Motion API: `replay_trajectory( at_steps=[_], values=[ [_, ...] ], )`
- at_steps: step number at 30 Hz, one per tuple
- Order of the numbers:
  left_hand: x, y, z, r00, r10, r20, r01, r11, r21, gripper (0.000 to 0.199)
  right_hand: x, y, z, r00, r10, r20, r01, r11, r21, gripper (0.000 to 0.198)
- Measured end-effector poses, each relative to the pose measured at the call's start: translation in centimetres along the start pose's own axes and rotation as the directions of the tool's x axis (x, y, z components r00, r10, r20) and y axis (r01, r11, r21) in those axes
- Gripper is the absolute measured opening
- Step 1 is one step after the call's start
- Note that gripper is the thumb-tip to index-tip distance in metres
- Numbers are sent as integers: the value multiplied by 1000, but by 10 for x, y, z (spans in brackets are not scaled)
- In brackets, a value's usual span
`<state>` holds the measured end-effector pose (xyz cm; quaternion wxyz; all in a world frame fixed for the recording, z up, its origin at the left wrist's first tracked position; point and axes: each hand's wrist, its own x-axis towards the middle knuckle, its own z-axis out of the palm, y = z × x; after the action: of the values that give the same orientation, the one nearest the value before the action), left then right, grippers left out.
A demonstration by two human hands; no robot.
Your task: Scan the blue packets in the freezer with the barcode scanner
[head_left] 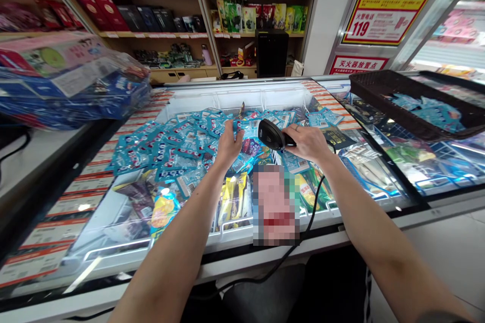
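Note:
My right hand is wrapped round the handle of a black barcode scanner, its head pointing left. From the scanner a black cable runs down over the front edge. Just left of the scanner head, my left hand pinches a small blue packet between thumb and fingers. Many more blue packets lie spread in a heap on the freezer's glass top, around and left of my left hand. A pixelated patch hides whatever lies below the scanner.
At the right, a dark brown basket with some blue packets stands on the glass. Plastic-wrapped boxes are stacked at the left. Yellow ice cream packs show inside the freezer. Behind are stocked shelves and a black box-shaped unit.

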<state>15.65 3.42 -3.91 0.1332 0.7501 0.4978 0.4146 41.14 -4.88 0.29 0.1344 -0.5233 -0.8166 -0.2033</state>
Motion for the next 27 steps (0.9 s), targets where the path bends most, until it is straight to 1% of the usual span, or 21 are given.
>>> replay_trajectory(
  at_steps=[6,14,21,27],
  values=[
    [0,2,0,1000,-17,7,17,1000,0,20,0,0,0,1000,6,-5,-6,1000,6,33],
    [0,0,1,1000,1,6,-1,1000,14,23,0,0,0,1000,-9,-12,9,1000,27,32],
    [0,0,1,1000,10,4,-10,1000,-4,28,1,-1,-1,1000,-6,22,5,999,44,32],
    [0,-1,1,1000,8,13,-8,1000,-1,29,1,-1,-1,1000,-9,10,8,999,40,31]
  ],
)
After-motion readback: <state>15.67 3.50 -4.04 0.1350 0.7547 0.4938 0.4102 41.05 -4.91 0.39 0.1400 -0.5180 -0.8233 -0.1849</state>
